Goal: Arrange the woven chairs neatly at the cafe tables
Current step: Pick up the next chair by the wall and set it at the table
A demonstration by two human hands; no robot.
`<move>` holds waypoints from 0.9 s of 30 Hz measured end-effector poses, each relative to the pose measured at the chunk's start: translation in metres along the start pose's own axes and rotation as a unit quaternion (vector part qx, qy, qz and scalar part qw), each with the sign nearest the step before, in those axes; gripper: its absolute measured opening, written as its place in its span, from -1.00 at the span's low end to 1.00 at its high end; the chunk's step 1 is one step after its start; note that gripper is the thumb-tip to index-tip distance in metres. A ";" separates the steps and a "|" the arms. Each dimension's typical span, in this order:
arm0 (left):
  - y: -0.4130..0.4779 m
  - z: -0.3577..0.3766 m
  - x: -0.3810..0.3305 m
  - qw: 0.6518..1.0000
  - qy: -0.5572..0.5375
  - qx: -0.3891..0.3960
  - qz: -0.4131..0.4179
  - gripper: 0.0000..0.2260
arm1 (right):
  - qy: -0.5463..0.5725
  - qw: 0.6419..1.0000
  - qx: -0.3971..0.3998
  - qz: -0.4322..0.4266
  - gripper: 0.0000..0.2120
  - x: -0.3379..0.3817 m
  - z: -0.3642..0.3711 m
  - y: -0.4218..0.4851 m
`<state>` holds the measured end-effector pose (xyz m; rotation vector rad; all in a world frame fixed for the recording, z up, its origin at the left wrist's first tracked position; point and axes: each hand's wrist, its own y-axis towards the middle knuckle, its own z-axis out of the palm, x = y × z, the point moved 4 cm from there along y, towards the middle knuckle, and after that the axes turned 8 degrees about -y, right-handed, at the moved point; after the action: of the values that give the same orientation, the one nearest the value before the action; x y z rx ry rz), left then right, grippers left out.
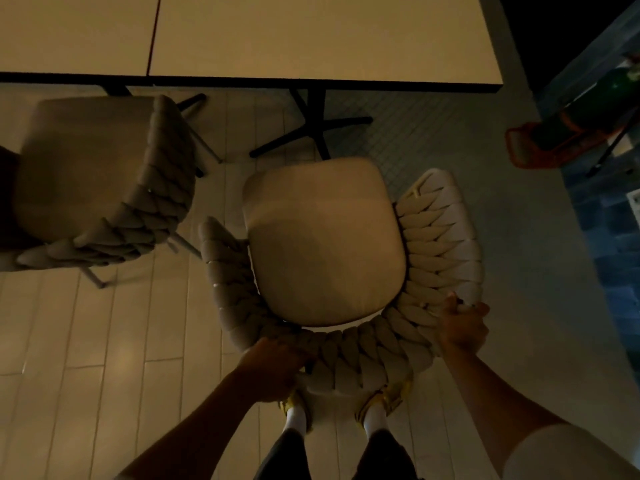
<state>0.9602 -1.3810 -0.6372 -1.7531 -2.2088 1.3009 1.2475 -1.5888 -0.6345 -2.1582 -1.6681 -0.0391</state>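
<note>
Beside two pale cafe tables (311,39) pushed edge to edge, a person is standing over a woven chair (332,258), seen from the head camera looking straight down. The left hand (273,367) is curling its fingers around the braided back rail, while the right hand (462,325) is clamping the rail's right corner. That chair is sitting back from the table edge, its cushion facing the black cross-shaped table base (311,129), which is lying directly in its path. A second woven chair (100,178) is standing to the left, angled and partly tucked under the tabletop, cut off by the frame's left edge. Two chairs and two tables are showing. An orange wire object (540,147) at far right is too dim to identify. Feet are peeking out beneath the chair back.
</note>
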 end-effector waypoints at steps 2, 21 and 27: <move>-0.006 0.001 0.010 1.000 0.010 -0.014 0.002 -0.56 | 0.001 1.000 0.003 0.004 -0.45 0.000 0.004 -0.009; -0.043 -0.005 0.069 0.998 -0.009 -0.012 -0.062 -0.46 | -0.007 0.999 0.031 -0.032 -0.48 -0.004 0.011 -0.048; -0.066 -0.060 0.085 0.972 -0.122 -0.176 -0.096 -0.73 | -0.026 0.994 0.022 -0.103 -0.38 0.011 -0.004 -0.015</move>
<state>0.9066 -1.2778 -0.5958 -1.4818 -2.8158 1.1967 1.2372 -1.5773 -0.6236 -1.9629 -1.8986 -0.0052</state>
